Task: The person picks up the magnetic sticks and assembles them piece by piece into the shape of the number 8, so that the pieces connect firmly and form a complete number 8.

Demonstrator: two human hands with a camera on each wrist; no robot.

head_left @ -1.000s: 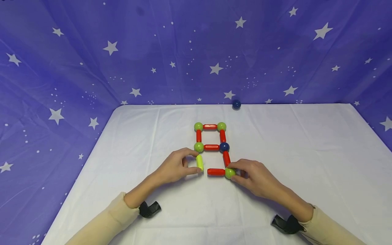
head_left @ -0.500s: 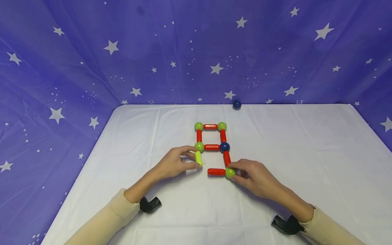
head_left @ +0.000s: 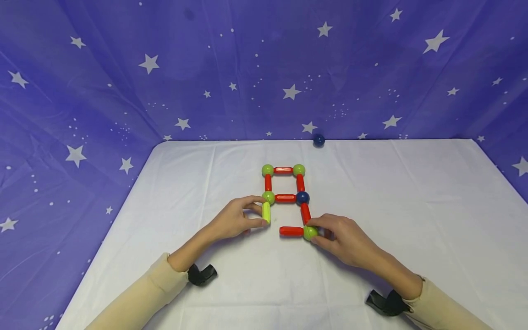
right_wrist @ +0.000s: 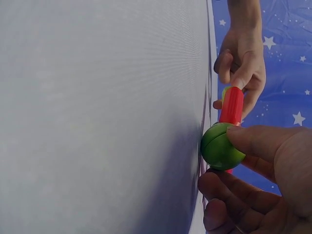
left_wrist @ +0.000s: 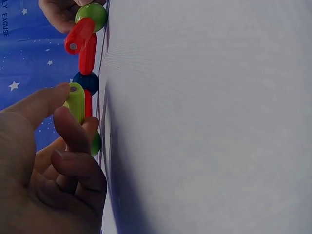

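Observation:
My left hand (head_left: 237,221) pinches a yellow-green magnetic rod (head_left: 266,213) between thumb and fingers. The rod's far end meets the green ball (head_left: 268,197) at the left middle of a flat frame. With thumb and fingers my right hand (head_left: 344,239) holds another green ball (head_left: 310,233) at the near right corner. One red rod (head_left: 305,213) links that ball to the blue ball (head_left: 303,197). Another red rod (head_left: 291,231) sticks out leftward from it, its left end free; that bare tip faces the camera in the left wrist view.
Beyond my hands, red rods and green balls form a square, topped by a red rod (head_left: 283,170). A loose blue ball (head_left: 319,140) lies at the back edge of the white-covered table (head_left: 392,183). A purple star-printed cloth (head_left: 264,68) hangs behind.
The left hand has moved the yellow-green rod slightly away from me, up to the left middle green ball, and straightened it. The right hand stays on its ball.

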